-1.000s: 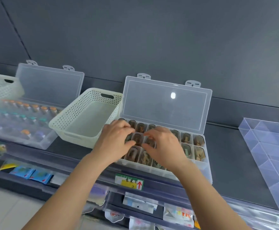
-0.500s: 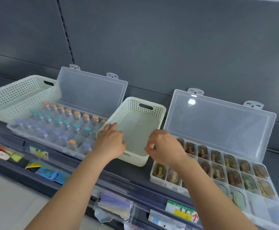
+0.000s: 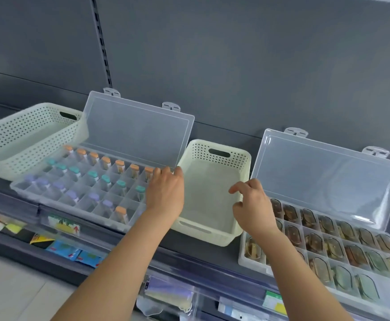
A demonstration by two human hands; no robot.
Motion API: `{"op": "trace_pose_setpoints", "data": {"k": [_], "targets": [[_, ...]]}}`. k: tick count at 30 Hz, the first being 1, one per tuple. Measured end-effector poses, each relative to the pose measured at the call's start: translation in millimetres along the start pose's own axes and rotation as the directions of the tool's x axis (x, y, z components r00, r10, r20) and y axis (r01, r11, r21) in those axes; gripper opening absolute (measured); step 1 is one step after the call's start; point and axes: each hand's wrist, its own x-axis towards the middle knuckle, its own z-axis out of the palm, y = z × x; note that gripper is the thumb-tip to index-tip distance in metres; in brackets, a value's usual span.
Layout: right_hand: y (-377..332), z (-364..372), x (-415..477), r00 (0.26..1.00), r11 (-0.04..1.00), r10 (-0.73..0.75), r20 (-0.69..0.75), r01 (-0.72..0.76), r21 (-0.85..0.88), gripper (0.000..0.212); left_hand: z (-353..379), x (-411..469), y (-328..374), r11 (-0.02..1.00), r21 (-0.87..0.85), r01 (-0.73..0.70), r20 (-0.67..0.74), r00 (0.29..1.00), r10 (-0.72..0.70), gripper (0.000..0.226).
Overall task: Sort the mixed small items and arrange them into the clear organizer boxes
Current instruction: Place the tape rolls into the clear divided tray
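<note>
Our right grip hangs loosely curled, pinching nothing we can see, over the basket's right rim, just beside the right box. Our left grip lies spread on the vial box, at its right end. One orange vial stands in the near purple row. We judge it misplaced, so we lift it straight up by its cap toward the far orange row.

The left hand and right hand are bare, as are both forearms.
</note>
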Motion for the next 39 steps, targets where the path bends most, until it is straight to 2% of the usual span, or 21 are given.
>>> {"op": "trace_pose_setpoints", "data": {"k": [5,9,12,14,17,25,32,39], "targets": [[2,-15,-10,0.982,0.994,-0.072,-0.177,0.085,0.066,0.037,-14,-7,-6,0.962,-0.264,0.069,-0.028,0.996,-0.08,0.027],[-8,-34,-18,0.949,0.982,-0.107,-0.297,0.148,0.119,0.037,-40,-17,-10,0.841,-0.52,0.15,-0.059,0.976,-0.21,0.025],[-22,-44,-23,0.925,0.967,-0.141,-0.352,0.205,0.15,0.037,-58,-25,-22,0.78,-0.611,0.136,-0.105,0.962,-0.251,0.025],[-37,-46,-26,0.914,0.954,-0.169,-0.37,0.246,0.171,0.038,-70,-34,-35,0.742,-0.655,0.141,-0.104,0.956,-0.273,0.035],[-68,-43,-25,0.91,0.932,-0.217,-0.354,0.301,0.202,0.039,-81,-47,-64,0.676,-0.712,0.189,-0.064,0.941,-0.331,0.05],[-175,1,-25,0.915,0.874,-0.322,-0.242,0.386,0.296,0.046,-104,-81,-169,0.575,-0.784,0.232,-0.091,0.874,-0.477,0.059],[-297,60,-14,0.945,0.834,-0.27,-0.185,0.326,0.444,0.054,-126,-92,-296,0.51,-0.834,0.211,-0.126,0.826,-0.549,0.064],[-389,109,3,0.962,0.841,-0.228,-0.15,0.273,0.467,0.047,-137,-79,-400,0.536,-0.816,0.215,-0.149,0.818,-0.555,0.063]]}}
